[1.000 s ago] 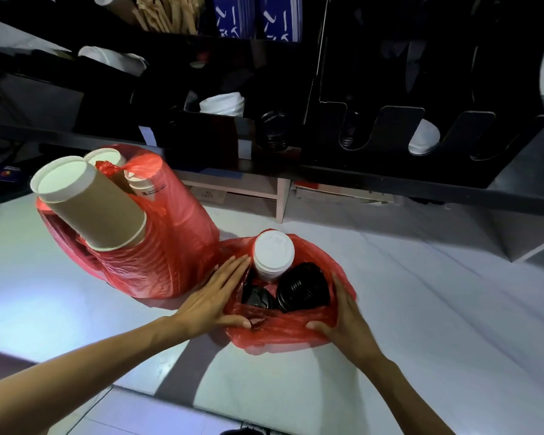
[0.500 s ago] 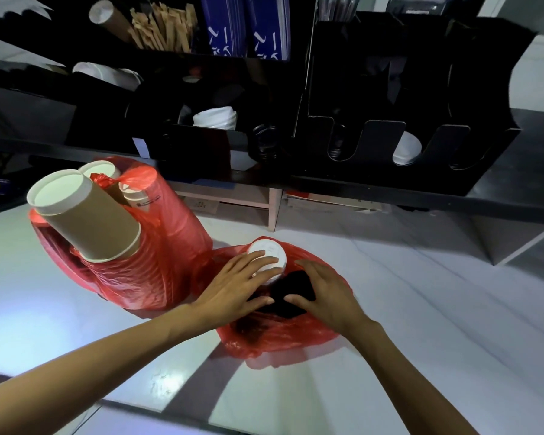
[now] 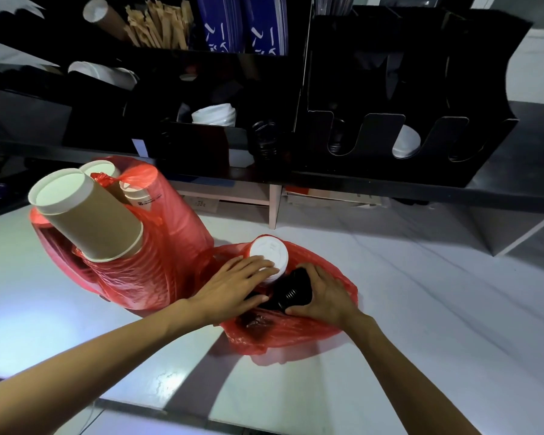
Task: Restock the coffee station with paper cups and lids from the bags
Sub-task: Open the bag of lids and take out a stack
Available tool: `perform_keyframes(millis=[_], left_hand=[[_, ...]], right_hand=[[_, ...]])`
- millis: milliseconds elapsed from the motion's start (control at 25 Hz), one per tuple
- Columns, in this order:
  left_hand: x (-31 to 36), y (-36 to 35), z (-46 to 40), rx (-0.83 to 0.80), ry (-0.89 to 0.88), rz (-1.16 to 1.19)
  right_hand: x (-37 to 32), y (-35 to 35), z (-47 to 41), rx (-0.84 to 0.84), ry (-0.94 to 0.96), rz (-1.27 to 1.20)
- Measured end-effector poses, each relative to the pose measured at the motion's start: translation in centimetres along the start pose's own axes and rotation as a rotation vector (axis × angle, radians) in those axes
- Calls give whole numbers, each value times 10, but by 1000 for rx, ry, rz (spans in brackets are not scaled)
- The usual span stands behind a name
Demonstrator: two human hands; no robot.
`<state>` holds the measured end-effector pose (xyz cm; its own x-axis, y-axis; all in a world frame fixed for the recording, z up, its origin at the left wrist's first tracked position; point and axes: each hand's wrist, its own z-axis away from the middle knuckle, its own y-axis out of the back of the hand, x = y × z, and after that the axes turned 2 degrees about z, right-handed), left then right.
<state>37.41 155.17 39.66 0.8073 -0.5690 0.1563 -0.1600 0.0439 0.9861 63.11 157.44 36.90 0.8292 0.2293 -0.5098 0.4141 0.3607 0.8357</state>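
Two red plastic bags sit on the white floor. The left bag point(image 3: 176, 246) holds stacks of brown paper cups point(image 3: 88, 215) poking out. The right bag point(image 3: 296, 334) holds a stack of white lids point(image 3: 269, 254) and stacks of black lids point(image 3: 292, 290). My left hand point(image 3: 233, 287) lies inside the bag, fingers against the white lid stack and thumb by the black lids. My right hand point(image 3: 324, 293) wraps around the black lid stack from the right.
A black coffee station shelf point(image 3: 390, 183) runs across the back. Its organisers hold white lids point(image 3: 215, 116), black lids point(image 3: 264, 139), a white cup point(image 3: 405, 142), wooden stirrers point(image 3: 157, 26) and blue packets point(image 3: 242, 23). Wooden supports point(image 3: 274, 208) stand under the shelf.
Both hands moved from the outer edges of the right bag into it, the left onto the white lid stack, the right around the black lids. The view has tilted slightly up.
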Motion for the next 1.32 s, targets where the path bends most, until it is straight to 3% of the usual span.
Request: perform_keyframes(millis=[320,640,840,1080,1320], left_hand=[[-1,6,-1,-15,-24,47],[18,16,-38,70,-125,-92],[30,7,-56,-20,-74,-86],[62,-21,-27,166,112,165],[67,-58,21,211,246,12]], right_hand=[[-5,18,17,205,80,-248],[-2,76,26,389,106,-460],[14,95,38,320,108,-377],[40,58,67,267,131,-286],[61,34,74,144,115,-237]])
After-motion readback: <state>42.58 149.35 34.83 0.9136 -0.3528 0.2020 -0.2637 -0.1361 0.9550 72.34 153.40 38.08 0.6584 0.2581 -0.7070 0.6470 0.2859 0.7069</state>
